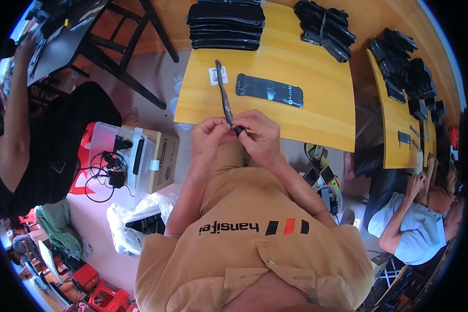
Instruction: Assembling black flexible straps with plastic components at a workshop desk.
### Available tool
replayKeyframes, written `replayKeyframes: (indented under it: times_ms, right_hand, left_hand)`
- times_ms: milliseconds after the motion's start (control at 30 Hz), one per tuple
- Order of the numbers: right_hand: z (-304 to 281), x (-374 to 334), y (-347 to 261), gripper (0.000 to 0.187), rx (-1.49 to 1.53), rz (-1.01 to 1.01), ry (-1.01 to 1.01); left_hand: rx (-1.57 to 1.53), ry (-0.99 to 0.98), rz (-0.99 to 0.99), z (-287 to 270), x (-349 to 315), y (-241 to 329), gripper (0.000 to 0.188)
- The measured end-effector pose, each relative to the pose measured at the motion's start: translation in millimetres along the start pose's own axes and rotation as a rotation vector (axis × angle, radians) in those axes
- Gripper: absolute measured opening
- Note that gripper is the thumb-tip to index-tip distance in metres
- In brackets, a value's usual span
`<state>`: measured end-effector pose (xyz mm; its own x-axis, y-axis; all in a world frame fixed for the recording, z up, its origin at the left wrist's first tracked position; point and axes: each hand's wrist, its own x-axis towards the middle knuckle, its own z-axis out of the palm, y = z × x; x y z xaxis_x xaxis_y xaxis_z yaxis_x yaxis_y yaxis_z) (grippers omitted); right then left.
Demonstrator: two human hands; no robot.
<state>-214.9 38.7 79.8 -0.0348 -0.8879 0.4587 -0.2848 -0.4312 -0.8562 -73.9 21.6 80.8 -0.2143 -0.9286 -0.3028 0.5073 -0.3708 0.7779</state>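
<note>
Just off the near edge of the yellow table (317, 125), both my hands are closed on the near end of a long, thin, dark fabric strip (224, 99). Seen edge-on, the strip stretches away over the tabletop. My left hand (209, 139) pinches its side with thumb and finger. In my right hand (261, 138), the fingers grip the black bunched end of the strip. Under the strip's far part sits a white printed label (213, 76). To the right of it, a flat dark-grey fabric piece (270, 90) with pale printing lies on the wood.
A stack of folded black pieces (226, 26) stands at the table's far left, and a tied black bundle (325, 31) at far right. Left on the floor are a clear bin (145, 161) with cables and a cardboard box (164, 161). Other people sit on both sides.
</note>
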Motion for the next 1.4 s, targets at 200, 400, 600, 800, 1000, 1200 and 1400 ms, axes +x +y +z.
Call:
replayKeyframes:
  times_ms: [200,400,600,800,1000,1200,1400]
  right_hand:
    - [8,-7,6,0.022,0.003,0.025,-0.035]
    - [4,0,-1,0.022,0.401,0.289,-0.097]
    - [9,1,-6,0.021,0.164,0.191,-0.039]
    - [12,6,-9,0.015,-0.077,0.174,0.040]
    - [15,7,-9,0.018,-0.259,-0.041,0.107]
    - [13,5,-12,0.015,-0.035,0.118,0.085]
    - [7,7,-4,0.011,0.441,0.329,0.029]
  left_hand:
    - [0.437,-0.035,0.016,-9,4,8,0.007]
    - [0.496,-0.031,0.226,-3,-3,10,0.008]
    - [0.494,0.001,0.427,7,-1,0,0.007]
    - [0.720,0.104,0.631,14,2,-10,0.011]
    - [0.646,0.062,0.586,11,6,-15,0.018]
    - [0.456,0.037,0.372,17,-2,-11,0.027]
    - [0.656,-0.010,0.573,20,-4,-5,0.026]
